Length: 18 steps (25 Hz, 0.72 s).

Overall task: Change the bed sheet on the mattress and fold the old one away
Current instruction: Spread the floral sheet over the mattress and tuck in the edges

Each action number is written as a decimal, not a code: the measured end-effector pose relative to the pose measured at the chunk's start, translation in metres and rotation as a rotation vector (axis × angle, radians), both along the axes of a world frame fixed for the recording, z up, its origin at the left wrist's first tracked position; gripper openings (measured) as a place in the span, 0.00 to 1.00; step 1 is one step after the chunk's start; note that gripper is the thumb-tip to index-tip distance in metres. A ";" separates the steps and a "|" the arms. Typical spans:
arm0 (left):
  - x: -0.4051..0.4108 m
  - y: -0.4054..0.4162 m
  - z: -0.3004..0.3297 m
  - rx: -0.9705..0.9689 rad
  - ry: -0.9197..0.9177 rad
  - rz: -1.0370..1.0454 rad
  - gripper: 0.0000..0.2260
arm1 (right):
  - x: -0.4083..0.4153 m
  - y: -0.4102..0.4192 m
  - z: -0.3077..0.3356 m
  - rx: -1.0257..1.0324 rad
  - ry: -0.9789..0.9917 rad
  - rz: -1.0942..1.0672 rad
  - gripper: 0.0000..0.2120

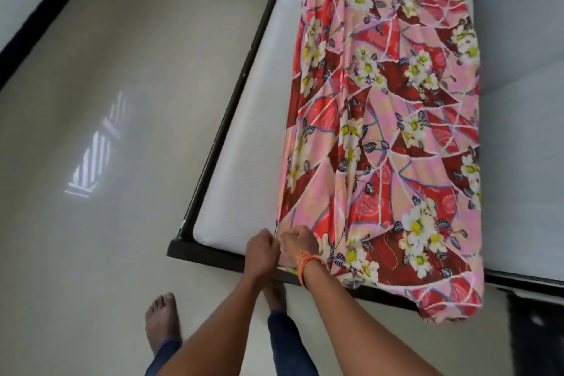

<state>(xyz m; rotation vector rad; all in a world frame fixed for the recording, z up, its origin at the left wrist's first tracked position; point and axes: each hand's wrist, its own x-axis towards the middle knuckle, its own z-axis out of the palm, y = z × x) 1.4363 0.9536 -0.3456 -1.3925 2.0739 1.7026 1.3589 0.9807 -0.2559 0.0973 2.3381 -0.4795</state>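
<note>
Both forearms reach in from the near edge, elbows cut off. My left hand (262, 249) and right hand (297, 241) are fisted side by side, pinching the near left corner of one floral sheet (384, 131). Folded lengthwise and creased, it covers one white mattress (244, 162), its right corner drooping over the dark frame (213, 253).

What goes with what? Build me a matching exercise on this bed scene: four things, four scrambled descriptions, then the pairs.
1. floral sheet
2. mattress
3. bed frame
4. right hand

a. dark, edging the mattress
b. white, bare along its left side
c. orange band at its wrist
d. folded lengthwise, one end hanging over the frame

Pairs: 1-d, 2-b, 3-a, 4-c
</note>
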 end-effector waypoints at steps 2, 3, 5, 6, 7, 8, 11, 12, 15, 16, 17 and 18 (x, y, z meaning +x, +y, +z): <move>0.032 0.003 0.023 0.128 0.093 0.104 0.09 | 0.013 -0.008 0.026 -0.005 -0.004 0.027 0.03; 0.043 0.006 0.033 0.197 0.093 0.153 0.08 | 0.020 -0.012 0.035 -0.023 -0.023 0.046 0.04; 0.048 -0.004 0.066 0.279 0.099 0.244 0.08 | 0.030 -0.022 0.056 -0.043 -0.031 0.069 0.07; 0.045 -0.010 0.083 0.289 0.123 0.291 0.08 | 0.035 -0.026 0.067 -0.047 -0.031 0.068 0.08; 0.043 -0.016 0.100 0.301 0.159 0.352 0.09 | 0.040 -0.030 0.079 -0.051 -0.025 0.056 0.09; 0.043 -0.026 0.122 0.307 0.193 0.378 0.09 | 0.045 -0.035 0.092 -0.060 -0.021 0.031 0.11; 0.066 -0.054 0.174 0.252 0.240 0.299 0.10 | 0.068 -0.051 0.137 -0.183 -0.070 -0.070 0.10; 0.077 -0.061 0.189 0.239 0.231 0.292 0.10 | 0.078 -0.056 0.154 -0.227 -0.082 -0.071 0.06; 0.099 -0.075 0.222 0.277 0.209 0.306 0.08 | 0.100 -0.067 0.198 -0.266 -0.035 -0.023 0.07; 0.104 -0.078 0.231 0.283 0.189 0.299 0.08 | 0.105 -0.069 0.203 -0.278 -0.025 -0.029 0.07; 0.109 -0.081 0.237 0.292 0.177 0.302 0.08 | 0.110 -0.072 0.208 -0.287 -0.014 -0.026 0.07; 0.116 -0.087 0.247 0.295 0.173 0.302 0.08 | 0.116 -0.075 0.214 -0.300 -0.007 -0.019 0.07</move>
